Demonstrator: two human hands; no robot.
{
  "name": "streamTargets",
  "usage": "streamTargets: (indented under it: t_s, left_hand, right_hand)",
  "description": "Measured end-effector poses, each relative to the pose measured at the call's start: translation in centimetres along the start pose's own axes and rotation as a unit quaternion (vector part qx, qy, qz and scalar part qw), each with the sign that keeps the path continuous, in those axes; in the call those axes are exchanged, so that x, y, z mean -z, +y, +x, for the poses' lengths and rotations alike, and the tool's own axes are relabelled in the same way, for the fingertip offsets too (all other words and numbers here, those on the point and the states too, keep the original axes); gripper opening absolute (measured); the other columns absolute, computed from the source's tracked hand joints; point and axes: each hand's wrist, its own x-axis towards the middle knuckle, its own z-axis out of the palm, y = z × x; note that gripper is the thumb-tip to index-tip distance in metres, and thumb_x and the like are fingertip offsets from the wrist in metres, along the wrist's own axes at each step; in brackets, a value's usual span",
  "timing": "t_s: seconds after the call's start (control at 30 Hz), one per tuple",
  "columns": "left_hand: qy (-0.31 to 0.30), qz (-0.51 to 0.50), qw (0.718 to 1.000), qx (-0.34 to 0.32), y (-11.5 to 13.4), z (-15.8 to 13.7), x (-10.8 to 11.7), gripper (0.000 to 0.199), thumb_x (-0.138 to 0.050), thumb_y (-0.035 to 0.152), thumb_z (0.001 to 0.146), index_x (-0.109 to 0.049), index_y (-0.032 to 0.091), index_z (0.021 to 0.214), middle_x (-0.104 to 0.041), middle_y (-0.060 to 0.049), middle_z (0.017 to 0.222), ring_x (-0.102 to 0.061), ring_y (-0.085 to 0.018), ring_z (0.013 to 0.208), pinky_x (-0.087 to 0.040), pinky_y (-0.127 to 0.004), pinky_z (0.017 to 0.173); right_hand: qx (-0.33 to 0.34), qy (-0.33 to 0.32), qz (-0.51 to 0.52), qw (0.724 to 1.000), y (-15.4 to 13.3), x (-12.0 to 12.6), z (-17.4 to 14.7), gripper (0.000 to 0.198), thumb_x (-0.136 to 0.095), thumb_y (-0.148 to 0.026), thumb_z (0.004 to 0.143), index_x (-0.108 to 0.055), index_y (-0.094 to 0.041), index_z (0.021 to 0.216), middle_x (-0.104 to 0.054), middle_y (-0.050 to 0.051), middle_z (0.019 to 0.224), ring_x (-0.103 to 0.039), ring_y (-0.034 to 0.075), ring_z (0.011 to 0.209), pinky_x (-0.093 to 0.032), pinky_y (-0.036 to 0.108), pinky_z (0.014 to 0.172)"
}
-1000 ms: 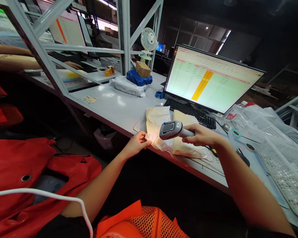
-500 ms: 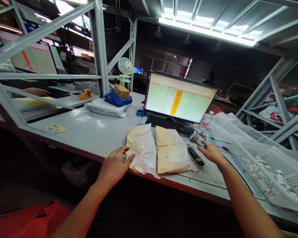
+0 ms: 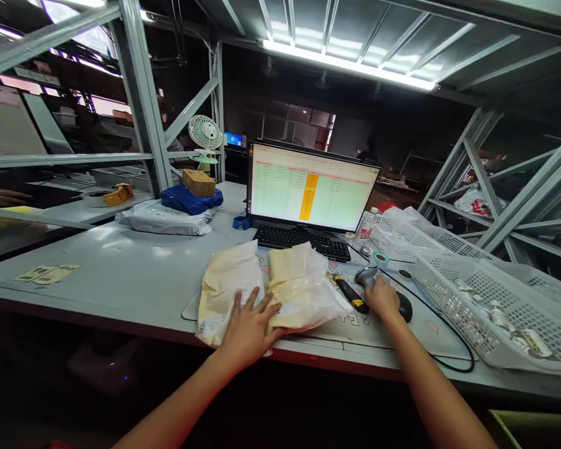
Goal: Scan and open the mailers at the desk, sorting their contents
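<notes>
Two pale yellow-and-white plastic mailer bags lie side by side at the table's front edge. My left hand (image 3: 250,324) rests with fingers spread across the left mailer (image 3: 224,280), its fingertips reaching the right mailer (image 3: 302,277). A small printed label shows on the left mailer's lower corner. My right hand (image 3: 384,298) is closed around the handle of a grey barcode scanner (image 3: 367,274), whose head points up and left. Beside that hand sit a black mouse (image 3: 405,307) and a black-and-yellow utility knife (image 3: 351,294).
Behind the mailers stand a keyboard (image 3: 303,242) and a lit monitor (image 3: 308,187). White perforated baskets (image 3: 477,305) with small bottles line the right. At the back left, a cardboard box (image 3: 199,183) tops blue and grey parcels (image 3: 168,218). Paper labels (image 3: 49,274) lie left.
The view has swung right. My left hand has gone from the left mailer's edge to lying over it and touching the right one. My right hand has drawn nearer the mouse with the scanner.
</notes>
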Motion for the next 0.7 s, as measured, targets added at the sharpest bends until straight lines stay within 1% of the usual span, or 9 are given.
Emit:
streamTargets:
  t_s: [0.07,0.17,0.2,0.27,0.37,0.47,0.57,0.63,0.7]
  left_hand:
    - [0.019,0.001,1.0,0.009,-2.3,-0.6,0.0,0.041,-0.056,0.041,0.102,-0.073,0.033,0.138,-0.053,-0.001,0.161,-0.03,-0.04,0.161,-0.008,-0.073,0.13]
    - [0.071,-0.045,0.996,0.007,-5.7,-1.6,-0.2,0.042,-0.044,0.037,0.105,-0.076,0.029,0.132,-0.061,-0.002,0.155,-0.037,-0.038,0.158,-0.013,-0.074,0.13]
    - [0.099,-0.072,0.992,0.011,-6.7,-1.9,-0.3,0.044,-0.041,0.039,0.106,-0.076,0.027,0.13,-0.065,-0.004,0.15,-0.042,-0.037,0.155,-0.016,-0.072,0.13]
    - [0.164,-0.127,0.977,0.054,-8.3,-2.4,-0.4,0.047,-0.036,0.042,0.106,-0.077,0.022,0.119,-0.077,-0.009,0.129,-0.055,-0.034,0.145,-0.027,-0.064,0.129]
    - [0.263,-0.147,0.933,0.197,-9.4,-2.7,-0.5,0.041,-0.039,0.038,0.102,-0.074,0.018,0.098,-0.077,-0.013,0.09,-0.072,-0.035,0.115,-0.054,-0.051,0.106]
    - [0.339,-0.124,0.887,0.288,-9.6,-2.6,-0.7,0.039,-0.042,0.035,0.097,-0.074,0.014,0.104,-0.073,-0.015,0.086,-0.072,-0.035,0.093,-0.057,-0.045,0.084]
    - [0.402,-0.139,0.853,0.304,-9.8,-2.6,-1.3,0.04,-0.043,0.031,0.094,-0.072,0.012,0.113,-0.073,-0.014,0.094,-0.069,-0.031,0.095,-0.056,-0.044,0.09]
    - [0.425,-0.152,0.834,0.317,-10.0,-2.8,-1.7,0.036,-0.044,0.03,0.094,-0.071,0.012,0.108,-0.072,-0.013,0.094,-0.068,-0.03,0.095,-0.057,-0.044,0.094]
    - [0.423,-0.162,0.833,0.318,-10.2,-3.2,-2.1,0.032,-0.044,0.031,0.094,-0.069,0.013,0.103,-0.071,-0.011,0.092,-0.068,-0.029,0.095,-0.057,-0.046,0.095]
  right_hand:
    - [0.009,0.069,0.095,0.993,-1.0,0.7,0.8,0.064,-0.058,-0.037,0.096,-0.052,-0.006,0.152,-0.063,0.028,0.139,-0.061,0.037,0.131,-0.049,0.044,0.106]
    - [0.024,0.175,0.333,0.926,-4.6,1.4,2.3,0.049,-0.055,-0.034,0.092,-0.068,-0.008,0.13,-0.073,0.021,0.114,-0.069,0.033,0.11,-0.053,0.042,0.099]
    - [0.025,0.186,0.385,0.904,-6.2,1.3,2.9,0.046,-0.052,-0.035,0.092,-0.07,-0.009,0.126,-0.074,0.018,0.105,-0.071,0.03,0.1,-0.055,0.04,0.094]
    - [0.023,0.179,0.421,0.889,-9.9,0.5,4.1,0.047,-0.048,-0.039,0.094,-0.069,-0.01,0.125,-0.075,0.014,0.098,-0.07,0.025,0.088,-0.056,0.035,0.082]
    - [0.024,0.154,0.415,0.896,-14.8,-2.1,5.5,0.047,-0.049,-0.037,0.093,-0.066,-0.012,0.129,-0.074,0.014,0.104,-0.068,0.025,0.094,-0.056,0.033,0.081]
    - [0.035,0.128,0.378,0.916,-17.6,-5.0,5.6,0.048,-0.048,-0.025,0.091,-0.064,-0.01,0.134,-0.071,0.02,0.123,-0.063,0.028,0.115,-0.05,0.04,0.102]
    - [0.058,0.101,0.329,0.937,-18.3,-7.1,4.9,0.056,-0.049,-0.017,0.089,-0.059,-0.007,0.143,-0.056,0.024,0.151,-0.045,0.032,0.143,-0.029,0.047,0.123]
    - [0.07,0.085,0.289,0.951,-18.3,-7.8,4.6,0.065,-0.051,-0.019,0.092,-0.049,-0.005,0.155,-0.038,0.023,0.167,-0.028,0.034,0.156,-0.016,0.05,0.129]
    - [0.071,0.046,0.213,0.973,-18.3,-8.1,4.5,0.071,-0.05,-0.026,0.098,-0.036,-0.007,0.165,-0.022,0.019,0.176,-0.013,0.035,0.162,-0.009,0.053,0.131]
